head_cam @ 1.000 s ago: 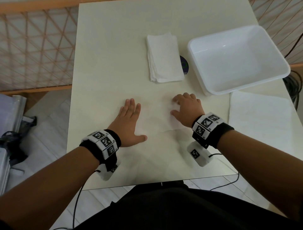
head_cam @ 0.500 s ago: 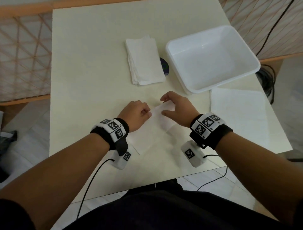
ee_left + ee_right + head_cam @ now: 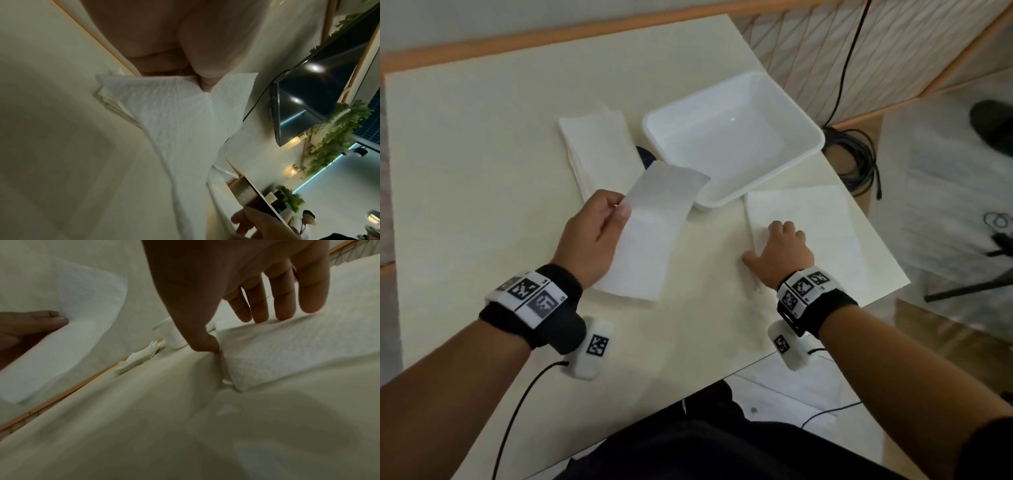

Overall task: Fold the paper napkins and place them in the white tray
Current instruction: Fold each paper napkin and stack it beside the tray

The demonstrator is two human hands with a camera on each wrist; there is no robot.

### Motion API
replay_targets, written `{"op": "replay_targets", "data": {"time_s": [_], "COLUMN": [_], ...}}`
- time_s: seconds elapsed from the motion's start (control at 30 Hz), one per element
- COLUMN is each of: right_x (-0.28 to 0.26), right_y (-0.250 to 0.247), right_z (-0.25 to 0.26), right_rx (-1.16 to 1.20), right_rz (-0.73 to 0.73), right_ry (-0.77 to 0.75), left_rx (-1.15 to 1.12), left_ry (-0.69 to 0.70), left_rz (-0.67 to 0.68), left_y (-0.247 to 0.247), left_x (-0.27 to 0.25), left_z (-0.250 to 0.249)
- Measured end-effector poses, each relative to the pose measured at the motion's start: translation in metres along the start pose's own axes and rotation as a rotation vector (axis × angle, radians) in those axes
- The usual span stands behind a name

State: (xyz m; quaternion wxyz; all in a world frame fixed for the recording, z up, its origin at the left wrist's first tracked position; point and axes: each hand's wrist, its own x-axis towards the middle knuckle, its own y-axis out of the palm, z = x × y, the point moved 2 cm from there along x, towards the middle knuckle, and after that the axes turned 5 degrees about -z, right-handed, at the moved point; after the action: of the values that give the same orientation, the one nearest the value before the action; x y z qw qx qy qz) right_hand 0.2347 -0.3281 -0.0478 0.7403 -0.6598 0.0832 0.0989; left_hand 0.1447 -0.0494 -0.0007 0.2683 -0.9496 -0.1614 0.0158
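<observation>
My left hand [image 3: 621,207] pinches a folded white napkin [image 3: 650,226] by its left edge and holds it tilted above the table, its far end close to the near corner of the white tray [image 3: 819,137]. In the left wrist view the thumb [image 3: 205,78] presses on the folded napkin [image 3: 174,116]. The tray holds nothing. My right hand [image 3: 774,246] rests with its fingertips [image 3: 283,311] on a flat unfolded napkin [image 3: 811,226] to the right, thumb at its left edge. A stack of napkins [image 3: 599,147] lies left of the tray.
A small dark disc [image 3: 645,154] peeks out between the stack and the tray. The flat napkin reaches near the table's right edge [image 3: 887,260]. Black cables [image 3: 856,161] lie on the floor beyond it. A wooden lattice rail [image 3: 808,51] stands behind.
The left hand has lifted the folded napkin off the table toward the tray. The right hand let go of it and moved right onto the flat napkin.
</observation>
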Motion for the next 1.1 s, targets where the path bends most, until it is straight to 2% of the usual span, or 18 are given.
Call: {"op": "replay_targets", "data": {"time_s": [0.23, 0.4, 0.47, 0.63, 0.73, 0.93, 1.1], "right_x": [0.001, -0.02, -0.037, -0.074, -0.077, -0.068, -0.056], "right_y": [-0.002, -0.004, -0.004, 0.005, 0.008, 0.015, 0.015], "right_z": [0.0, 0.02, 0.037, 0.1, 0.13, 0.156, 0.157], "right_rx": [-0.1, -0.145, -0.154, -0.127, -0.117, -0.042, 0.021], "right_rz": [-0.006, 0.072, 0.114, 0.194, 0.214, 0.327, 0.437], "right_ry": [-0.079, -0.201, -0.288, -0.623, -0.742, -0.773, -0.731], "left_rx": [-0.125, -0.125, -0.112, 0.017, -0.003, -0.043, -0.184], "left_ry": [-0.096, -0.175, -0.216, -0.244, -0.284, -0.34, -0.415], "left_rz": [-0.15, -0.241, -0.261, -0.306, -0.329, -0.319, -0.338], "left_y": [-0.011, -0.029, -0.038, -0.052, -0.055, -0.044, -0.035], "left_x": [0.023, 0.053, 0.064, 0.084, 0.094, 0.117, 0.138], "left_z": [-0.002, 0.018, 0.028, 0.046, 0.055, 0.064, 0.069]}}
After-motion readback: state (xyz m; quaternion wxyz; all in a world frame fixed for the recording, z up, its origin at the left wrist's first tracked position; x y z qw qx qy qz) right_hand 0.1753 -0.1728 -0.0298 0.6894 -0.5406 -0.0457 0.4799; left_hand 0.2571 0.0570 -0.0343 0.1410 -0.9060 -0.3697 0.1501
